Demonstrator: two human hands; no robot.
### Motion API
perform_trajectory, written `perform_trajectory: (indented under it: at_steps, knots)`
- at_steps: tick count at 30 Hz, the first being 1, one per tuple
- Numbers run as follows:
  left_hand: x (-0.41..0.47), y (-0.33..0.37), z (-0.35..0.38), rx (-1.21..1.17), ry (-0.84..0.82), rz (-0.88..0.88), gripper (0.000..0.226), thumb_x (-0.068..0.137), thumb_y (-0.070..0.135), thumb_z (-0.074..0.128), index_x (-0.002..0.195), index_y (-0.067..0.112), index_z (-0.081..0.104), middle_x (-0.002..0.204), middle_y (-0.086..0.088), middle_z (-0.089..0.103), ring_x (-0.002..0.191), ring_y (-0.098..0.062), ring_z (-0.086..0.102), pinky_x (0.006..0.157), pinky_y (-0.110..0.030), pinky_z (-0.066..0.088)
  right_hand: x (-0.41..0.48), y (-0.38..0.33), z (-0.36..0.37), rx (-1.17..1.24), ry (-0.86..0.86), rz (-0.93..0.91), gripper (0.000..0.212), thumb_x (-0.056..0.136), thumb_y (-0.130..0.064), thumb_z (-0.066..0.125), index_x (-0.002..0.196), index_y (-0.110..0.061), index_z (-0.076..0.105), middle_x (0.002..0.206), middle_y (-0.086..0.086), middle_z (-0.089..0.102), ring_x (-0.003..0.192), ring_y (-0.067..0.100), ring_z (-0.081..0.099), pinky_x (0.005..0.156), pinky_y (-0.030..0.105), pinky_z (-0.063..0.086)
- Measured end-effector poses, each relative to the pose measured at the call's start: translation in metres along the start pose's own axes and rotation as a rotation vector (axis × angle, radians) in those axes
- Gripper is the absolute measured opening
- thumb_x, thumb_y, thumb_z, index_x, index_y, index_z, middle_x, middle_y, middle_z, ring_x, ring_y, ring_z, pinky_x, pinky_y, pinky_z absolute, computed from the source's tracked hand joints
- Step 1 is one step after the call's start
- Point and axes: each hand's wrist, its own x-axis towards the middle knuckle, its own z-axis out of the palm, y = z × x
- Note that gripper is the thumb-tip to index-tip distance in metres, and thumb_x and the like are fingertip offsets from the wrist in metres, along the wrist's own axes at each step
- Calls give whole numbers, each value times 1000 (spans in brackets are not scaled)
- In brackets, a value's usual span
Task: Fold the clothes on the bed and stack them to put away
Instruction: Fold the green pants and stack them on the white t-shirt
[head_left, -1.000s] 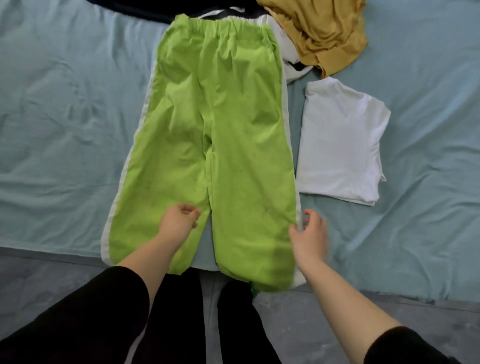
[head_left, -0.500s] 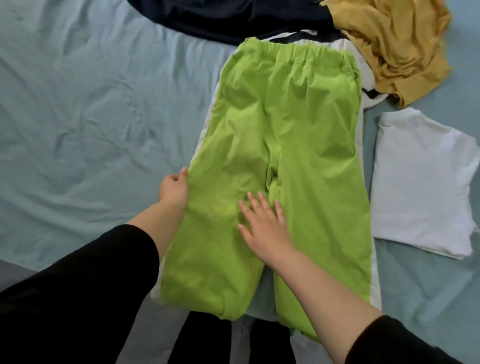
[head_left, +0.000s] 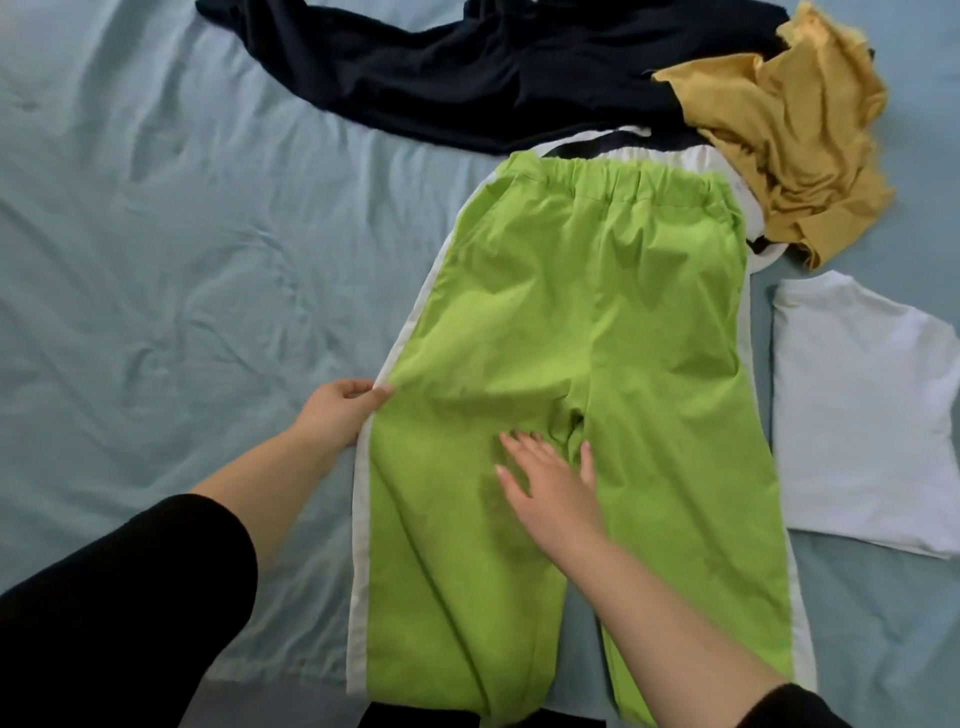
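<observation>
**A:** What's been shifting in this last second?

**B:** Both hands have been climbing from the cuffs. The left hand is now pinching the stripe on the left side of the trousers. The right hand is lying flat with fingers spread, just below the crotch, gripping nothing.

**A:** Where are they lying?

**B:** They're lying flat on the bed, with the cuffs hanging over its near edge. The waistband is touching the unfolded pile toward the far edge, and a folded tee is sitting just beside them.

**A:** How are they going to handle?

**B:** I'm guessing light, thin and limp, maybe slippery. I'd be pinching at a side seam and anchoring with a flat palm.

**A:** And how are they looking?

**B:** They're showing lime green with white side stripes. The elastic waistband is gathering and the cloth is creasing lightly.
</observation>
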Motion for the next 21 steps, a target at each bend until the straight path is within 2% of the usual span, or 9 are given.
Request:
perform_trajectory:
  at_steps: [2,5,9,12,14,15,17,19,21]
  knots:
    - [8,21,9,44,-7,57,28,90,35,65,105,12,68,93,-4,72,82,-17,68,74,-28,54,5,7,-21,73,180,13,42,98,-41,39,138,-32,46,149,-10,41,139,6,31,118,39,3]
    - [24,54,32,114,6,118,33,93,40,59,105,11,68,95,-7,71,84,-22,67,80,-32,54,26,33,-58,204,406,112,31,94,-27,53,124,-20,62,137,-1,54,130,16,45,112,35,27]
    - [50,98,58,215,44,212,34,93,44,55,108,15,62,97,-3,66,84,-21,63,75,-30,49,64,85,-113,428,565,403,44,94,-25,54,137,-18,46,145,2,40,132,21,41,111,42,34]
    - [67,126,72,211,47,261,33,94,44,53,111,16,61,95,0,65,76,-12,61,63,-26,47,89,125,-147,515,642,443,62,93,-29,55,148,-18,28,153,5,28,136,24,37,113,40,32]
    - [76,143,79,187,54,260,36,95,43,53,115,14,62,104,-6,67,87,-21,65,78,-34,54,105,146,-164,623,615,481,71,92,-35,57,151,-22,19,153,2,29,129,25,47,106,41,42]
    - [79,150,82,193,65,256,38,95,42,54,118,14,62,106,-8,67,93,-26,65,86,-39,53,113,154,-170,698,566,519,73,91,-39,57,151,-24,18,150,1,34,110,26,61,91,40,52]
    - [84,161,86,224,108,272,35,94,38,56,118,13,64,104,-9,67,95,-29,64,90,-39,51,124,164,-177,739,451,557,60,91,-41,57,143,-22,35,131,2,54,68,20,67,60,31,53]
    - [86,170,87,241,193,334,27,92,31,60,110,13,68,99,-9,68,90,-27,63,86,-36,51,131,172,-181,609,494,508,24,92,-36,57,110,-21,57,98,-2,64,69,20,61,60,31,48]
    - [82,178,83,266,306,425,18,91,25,60,102,13,68,91,-8,65,84,-25,60,76,-32,48,131,176,-190,544,689,454,8,93,-29,54,90,-22,55,74,-12,55,73,20,56,60,28,38]
